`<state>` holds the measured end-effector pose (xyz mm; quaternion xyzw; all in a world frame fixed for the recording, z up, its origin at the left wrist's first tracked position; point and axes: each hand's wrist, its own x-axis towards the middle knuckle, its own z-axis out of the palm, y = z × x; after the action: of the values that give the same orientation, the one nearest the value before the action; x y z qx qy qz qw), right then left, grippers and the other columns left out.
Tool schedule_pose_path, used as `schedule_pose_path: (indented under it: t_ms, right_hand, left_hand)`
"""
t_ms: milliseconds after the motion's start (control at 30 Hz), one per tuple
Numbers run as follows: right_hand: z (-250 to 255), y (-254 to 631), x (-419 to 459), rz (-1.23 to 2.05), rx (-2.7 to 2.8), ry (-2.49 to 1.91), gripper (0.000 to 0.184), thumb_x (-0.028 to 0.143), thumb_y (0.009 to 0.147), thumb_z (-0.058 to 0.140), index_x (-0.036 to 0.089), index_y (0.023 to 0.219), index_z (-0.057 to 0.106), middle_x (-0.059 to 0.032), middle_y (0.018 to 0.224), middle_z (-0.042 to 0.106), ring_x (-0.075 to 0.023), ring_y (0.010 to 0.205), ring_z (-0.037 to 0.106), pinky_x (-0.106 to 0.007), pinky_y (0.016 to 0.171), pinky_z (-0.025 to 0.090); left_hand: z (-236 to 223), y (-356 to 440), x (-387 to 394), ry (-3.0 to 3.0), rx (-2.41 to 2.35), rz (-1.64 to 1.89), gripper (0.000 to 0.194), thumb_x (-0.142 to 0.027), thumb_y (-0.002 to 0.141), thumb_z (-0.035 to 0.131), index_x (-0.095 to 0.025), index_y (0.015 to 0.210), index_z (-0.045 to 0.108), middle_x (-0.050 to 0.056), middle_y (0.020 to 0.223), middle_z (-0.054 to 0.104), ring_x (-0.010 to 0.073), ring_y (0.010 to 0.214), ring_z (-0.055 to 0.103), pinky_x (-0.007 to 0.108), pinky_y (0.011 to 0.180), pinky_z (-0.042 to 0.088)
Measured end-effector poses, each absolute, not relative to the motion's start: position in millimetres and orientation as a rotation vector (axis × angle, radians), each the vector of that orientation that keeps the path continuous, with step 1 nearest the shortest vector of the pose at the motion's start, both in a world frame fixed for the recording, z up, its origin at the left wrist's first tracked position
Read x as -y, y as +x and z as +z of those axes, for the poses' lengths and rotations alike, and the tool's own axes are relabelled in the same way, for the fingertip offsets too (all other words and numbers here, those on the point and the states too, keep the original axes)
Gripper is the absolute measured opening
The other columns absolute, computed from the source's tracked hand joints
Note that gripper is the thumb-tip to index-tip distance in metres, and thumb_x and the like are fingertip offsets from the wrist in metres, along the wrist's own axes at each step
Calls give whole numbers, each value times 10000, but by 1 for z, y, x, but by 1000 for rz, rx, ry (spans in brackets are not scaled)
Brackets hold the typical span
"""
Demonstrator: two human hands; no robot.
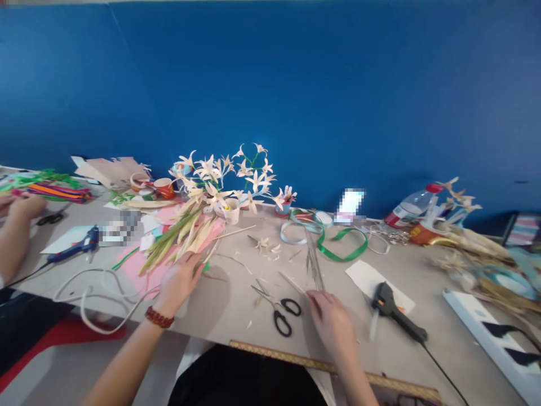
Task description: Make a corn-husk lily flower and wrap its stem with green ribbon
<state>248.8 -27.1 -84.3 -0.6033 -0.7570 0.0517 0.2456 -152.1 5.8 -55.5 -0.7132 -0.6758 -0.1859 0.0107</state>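
- While a blue partition is standing behind the work area, a grey-beige table is bearing all the materials in front of it.
- A cluster of pale artificial flowers is rising at the far side of the table, left of centre.
- A bundle of green-and-cream strips is lying before the flowers, partly over pink sheets.
- The left hand is reaching over the near part of this bundle, its wrist wearing a reddish beaded bracelet; its fingers are curving slightly, and one cannot tell whether they are grasping a strip.
- The right hand is resting low over the table, its fingers bending inward; one cannot tell whether they are pinching anything.
- A black glue gun is lying to the right of that hand, its front end beside a white sheet.
- A green ribbon is looping beyond the right hand.
- Black-handled scissors are lying between the hands, nearer the right, with their blades pointing away from the person.
- Thin grey wires are running toward the right fingertips.
- A slender pale stick is lying with its near end at those fingertips.
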Motion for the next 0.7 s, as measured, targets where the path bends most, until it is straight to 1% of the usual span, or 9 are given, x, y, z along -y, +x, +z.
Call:
schedule_pose_path:
  t_ms: [67,133,200,267,333,400,533,600,700]
  right_hand:
    - [-84,246,29,145,2065,-1624,250,250,949,422,196,963,666,-90,924,708,-247,865,646,-354,789,500]
    - [-85,245,31,150,2057,-1607,242,249,951,429,196,964,665,-87,917,706,-241,861,646,-346,785,499]
    - [-87,244,31,155,2054,-1596,233,244,950,436,197,957,664,-85,914,703,-238,857,645,-342,781,499]
    - [-88,244,30,158,2054,-1589,225,239,947,442,198,941,664,-83,906,701,-239,847,644,-341,768,499]
    - [-88,243,28,161,2048,-1572,216,243,947,452,196,933,662,-82,895,699,-240,835,641,-344,763,498]
    - [-86,241,26,166,2027,-1545,206,256,949,464,190,938,659,-86,896,696,-242,841,638,-351,773,496]
    - [-80,230,24,198,1979,-1449,176,256,948,492,184,960,652,-94,919,688,-246,874,627,-369,807,488]
    - [-75,221,25,240,1967,-1379,157,241,943,505,187,960,651,-92,914,683,-243,867,623,-370,804,485]
    - [-66,202,28,367,1951,-1296,141,214,937,511,191,949,650,-88,902,676,-233,860,619,-356,786,485]
  left_hand:
    - [-59,-144,-9,-2208,2201,-355,237,-313,908,478,-204,1073,608,86,1029,645,219,845,643,288,683,451]
    - [-63,-141,-12,-2193,2256,-232,206,-297,912,465,-193,1011,613,85,977,640,213,823,636,278,660,427]
    - [-65,-141,-15,-2195,2284,-222,193,-276,919,440,-187,924,611,77,901,640,209,799,629,279,663,416]
    - [-66,-143,-16,-2197,2311,-318,201,-267,918,425,-189,876,605,69,847,641,213,782,623,288,670,415]
    - [-65,-143,-15,-2218,2327,-513,195,-287,907,441,-196,854,605,60,822,648,221,781,619,298,681,422]
    - [-61,-141,-10,-2241,2344,-798,185,-327,889,476,-204,840,604,41,785,647,215,747,611,299,675,428]
    - [-53,-128,7,-2109,2529,-1506,214,-415,863,537,-208,852,592,-30,601,548,156,524,512,256,516,379]
    - [-52,-121,15,-2044,2657,-1784,224,-424,862,556,-206,828,589,-51,525,500,135,490,482,235,496,362]
    - [-54,-109,25,-1940,2734,-2208,213,-415,856,587,-204,840,572,-65,490,508,107,452,452,211,469,345]
